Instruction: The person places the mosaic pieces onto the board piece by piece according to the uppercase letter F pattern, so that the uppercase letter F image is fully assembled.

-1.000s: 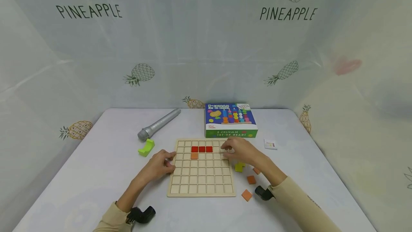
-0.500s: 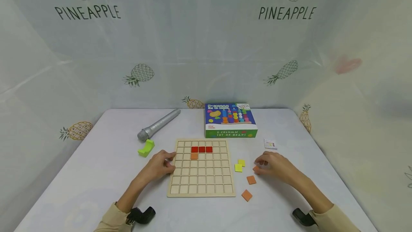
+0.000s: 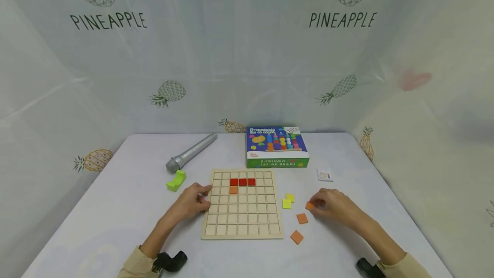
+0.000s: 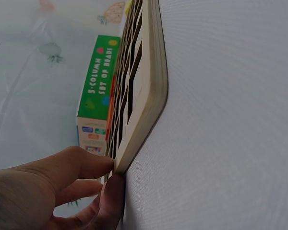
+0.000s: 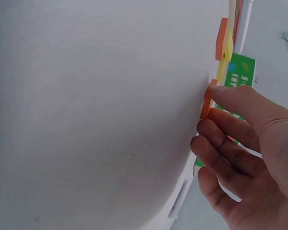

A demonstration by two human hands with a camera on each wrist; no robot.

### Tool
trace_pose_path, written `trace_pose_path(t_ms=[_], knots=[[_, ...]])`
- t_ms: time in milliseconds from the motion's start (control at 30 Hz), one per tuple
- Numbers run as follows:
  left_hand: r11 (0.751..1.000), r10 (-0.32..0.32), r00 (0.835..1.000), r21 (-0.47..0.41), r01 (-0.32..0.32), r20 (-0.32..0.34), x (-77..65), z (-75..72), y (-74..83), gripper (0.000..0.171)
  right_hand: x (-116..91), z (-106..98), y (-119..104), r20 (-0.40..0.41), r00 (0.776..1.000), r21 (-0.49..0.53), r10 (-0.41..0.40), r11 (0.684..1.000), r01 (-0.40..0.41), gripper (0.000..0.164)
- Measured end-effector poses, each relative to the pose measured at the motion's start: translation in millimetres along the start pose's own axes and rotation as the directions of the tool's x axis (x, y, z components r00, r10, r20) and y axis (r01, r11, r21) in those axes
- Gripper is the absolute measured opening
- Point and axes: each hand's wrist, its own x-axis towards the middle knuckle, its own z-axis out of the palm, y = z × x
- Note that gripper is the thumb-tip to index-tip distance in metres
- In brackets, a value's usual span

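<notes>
My left hand [image 3: 190, 201] holds the left edge of a wooden grid board [image 3: 242, 236] with thumb and fingertips. In the left wrist view, the board's edge [image 4: 152, 98] meets the thumb and a finger. Three red tiles [image 3: 242, 182] fill a row of cells, and an orange tile [image 3: 233, 190] sits below the leftmost. On the right, thumb and index finger of my right hand [image 3: 335, 206] pinch an orange square tile [image 5: 208, 99]; the other fingers curl loosely behind. Two more orange tiles [image 3: 296, 237] and two yellow tiles [image 3: 286, 203] lie between board and right hand.
A bead-set box [image 3: 277, 148] stands behind the board. At back left lie a silver microphone [image 3: 191, 152] and a lime-green curved block [image 3: 176, 181]. A small printed card [image 3: 325, 175] is beyond the right hand. A pineapple-print sheet [image 3: 216, 55] hangs behind the table.
My right hand has moved from above the board's right side out to an orange tile, and its thumb and finger now pinch it. My left hand stays at the board's edge.
</notes>
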Motion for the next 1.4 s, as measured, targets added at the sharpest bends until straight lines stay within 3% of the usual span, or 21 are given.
trace_pose_path(t_ms=[467,1133,1400], knots=[[1.000,-0.004,1.000,-0.004,0.004,-0.009,-0.8,-0.8,0.7,0.058,-0.3,3.3,-3.4,-0.051,0.998,-0.114,-0.040,0.993,0.034,0.017],[1.000,0.005,1.000,-0.021,-0.005,0.004,-1.6,-0.4,2.7,0.056,7.5,-2.3,-3.8,0.029,0.999,-0.124,-0.046,0.991,0.049,0.018],[1.000,-0.006,1.000,-0.031,0.007,0.010,-2.2,-1.3,2.5,0.057,20.7,-6.9,-11.1,-0.008,0.997,-0.138,-0.078,0.988,0.076,0.016]])
